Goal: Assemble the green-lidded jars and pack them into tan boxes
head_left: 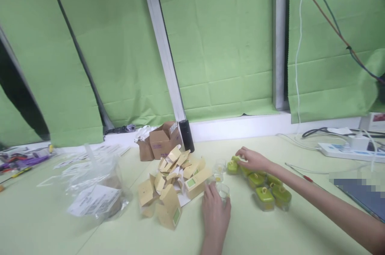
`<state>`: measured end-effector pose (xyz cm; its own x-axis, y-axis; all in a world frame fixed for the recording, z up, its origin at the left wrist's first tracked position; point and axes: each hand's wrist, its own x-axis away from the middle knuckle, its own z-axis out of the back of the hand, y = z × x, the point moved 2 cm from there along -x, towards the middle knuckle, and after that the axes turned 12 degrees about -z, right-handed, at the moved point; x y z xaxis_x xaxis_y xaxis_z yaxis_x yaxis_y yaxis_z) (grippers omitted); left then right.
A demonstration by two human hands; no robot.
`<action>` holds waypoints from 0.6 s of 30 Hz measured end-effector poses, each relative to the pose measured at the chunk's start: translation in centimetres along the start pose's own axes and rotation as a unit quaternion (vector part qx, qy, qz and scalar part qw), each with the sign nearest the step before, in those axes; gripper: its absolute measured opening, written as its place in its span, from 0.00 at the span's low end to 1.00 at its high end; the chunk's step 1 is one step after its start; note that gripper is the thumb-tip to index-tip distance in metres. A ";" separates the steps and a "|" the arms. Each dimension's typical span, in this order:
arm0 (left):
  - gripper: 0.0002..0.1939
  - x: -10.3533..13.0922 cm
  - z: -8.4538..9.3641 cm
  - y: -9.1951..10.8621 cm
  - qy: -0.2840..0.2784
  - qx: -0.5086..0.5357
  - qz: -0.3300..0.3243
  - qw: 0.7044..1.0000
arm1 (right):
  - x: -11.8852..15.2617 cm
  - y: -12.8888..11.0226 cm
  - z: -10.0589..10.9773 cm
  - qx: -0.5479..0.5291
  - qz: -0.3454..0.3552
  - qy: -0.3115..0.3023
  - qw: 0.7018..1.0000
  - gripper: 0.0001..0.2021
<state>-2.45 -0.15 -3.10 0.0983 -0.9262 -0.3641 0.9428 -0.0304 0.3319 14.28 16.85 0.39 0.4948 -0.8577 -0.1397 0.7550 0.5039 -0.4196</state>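
My left hand (215, 209) curls around a small clear container (223, 191) without a lid, thumb on its right side and fingers on its left. More clear containers (218, 176) stand just beyond it. Farther back, my right hand (249, 158) has its fingertips closed on a green lid (236, 159); whether a container sits under that lid is hidden. Touching or close beside it is a green-lidded container (232, 167). Several others, such as this lidded container (265, 199) with a yellow loop on top, cluster below my right forearm.
Opened yellow cartons (168, 203) lie heaped left of my left hand. Behind them are a brown cardboard box (164, 142) and a black cylinder (186, 136). A plastic bag (102, 195) lies farther left. At right are a screwdriver (307, 178), power strip (333, 150) and dark flat device (361, 195).
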 end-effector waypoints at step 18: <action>0.46 -9.0 -2.5 5.0 -0.120 0.202 -0.194 0.953 | 1.8 0.7 0.5 -0.096 -0.041 0.079 0.991 0.13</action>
<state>2.16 8.99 -0.28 -0.3537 -0.8734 -0.3347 0.6895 -0.4853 0.5376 15.97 15.71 0.30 0.3498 -0.9079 -0.2312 0.6861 0.4162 -0.5966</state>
